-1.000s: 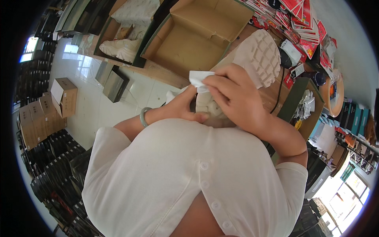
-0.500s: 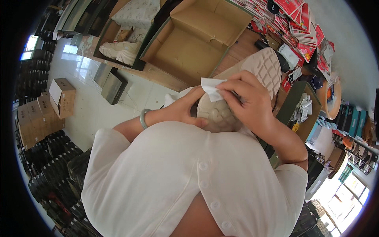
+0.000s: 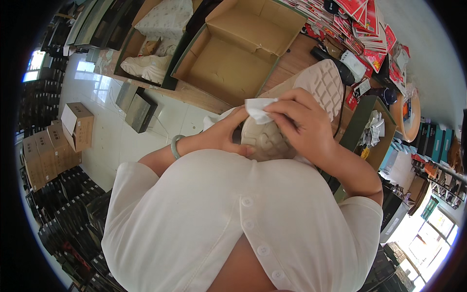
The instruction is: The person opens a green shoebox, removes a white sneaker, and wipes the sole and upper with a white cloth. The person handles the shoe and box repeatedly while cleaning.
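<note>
Close to my chest, a shoe's cream sole faces up with a chunky raised tread. My left hand is wrapped round its left side, with the thumb along the near edge. A folded white wipe, which looks like tissue or thin cloth, is pinched in my right hand and touches the sole's far left edge. Beyond the right hand a beige sole with a diamond tread shows. My hand covers the join, so I cannot tell if it is the same shoe.
An open shoebox lies ahead on the wooden table. Left of it, another box holds a pale shoe and patterned paper. Red printed packets pile up at far right. A green box with crumpled paper stands by my right arm.
The wipe and my right hand have shifted very slightly to the left. My left hand keeps its hold on the shoe, and the whole view has tilted a little.
</note>
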A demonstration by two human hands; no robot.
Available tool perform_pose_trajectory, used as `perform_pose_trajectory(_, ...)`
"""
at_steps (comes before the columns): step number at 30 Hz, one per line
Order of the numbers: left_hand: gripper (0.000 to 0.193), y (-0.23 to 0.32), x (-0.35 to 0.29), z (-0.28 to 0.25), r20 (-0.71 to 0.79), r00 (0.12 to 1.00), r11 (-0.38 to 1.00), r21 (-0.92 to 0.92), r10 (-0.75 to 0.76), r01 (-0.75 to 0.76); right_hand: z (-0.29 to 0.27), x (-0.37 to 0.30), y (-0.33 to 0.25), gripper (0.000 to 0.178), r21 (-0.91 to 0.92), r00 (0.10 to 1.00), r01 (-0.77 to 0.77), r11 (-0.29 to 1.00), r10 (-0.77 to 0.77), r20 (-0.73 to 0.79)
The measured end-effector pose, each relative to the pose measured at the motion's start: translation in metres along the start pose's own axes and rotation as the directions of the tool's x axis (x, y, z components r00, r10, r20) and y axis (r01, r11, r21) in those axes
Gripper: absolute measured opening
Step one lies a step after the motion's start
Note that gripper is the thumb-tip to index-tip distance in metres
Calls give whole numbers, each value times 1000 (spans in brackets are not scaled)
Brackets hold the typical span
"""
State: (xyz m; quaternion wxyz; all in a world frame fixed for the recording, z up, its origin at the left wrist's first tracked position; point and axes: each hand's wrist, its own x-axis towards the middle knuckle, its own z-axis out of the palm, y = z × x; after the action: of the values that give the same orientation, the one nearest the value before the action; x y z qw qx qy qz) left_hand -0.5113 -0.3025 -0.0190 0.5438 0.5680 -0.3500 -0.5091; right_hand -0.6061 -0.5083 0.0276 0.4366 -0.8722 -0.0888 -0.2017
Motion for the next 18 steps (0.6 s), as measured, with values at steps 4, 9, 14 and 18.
perform_pose_trajectory(4, 93, 5, 3, -1, 25, 987, 977, -139, -160, 162, 4, 14, 0, 19, -36, 1000, -8, 999, 7, -17)
perform_pose_trajectory(9, 95, -2, -1, -2, 30, 997, 996, -57, -73, 75, -3, -1, -1, 17, -49, 1000, -18, 999, 19, 17)
perform_pose_trajectory(14, 98, 6, 5, 0, 44, 986, 979, -114, -163, 167, 6, 21, 1, 15, -63, 1000, 11, 998, -11, 4)
perform_pose_trajectory(18, 103, 2, 5, -3, -12, 999, 999, -5, 35, -35, -19, 22, 2, 11, -7, 946, -247, 969, 240, -218)
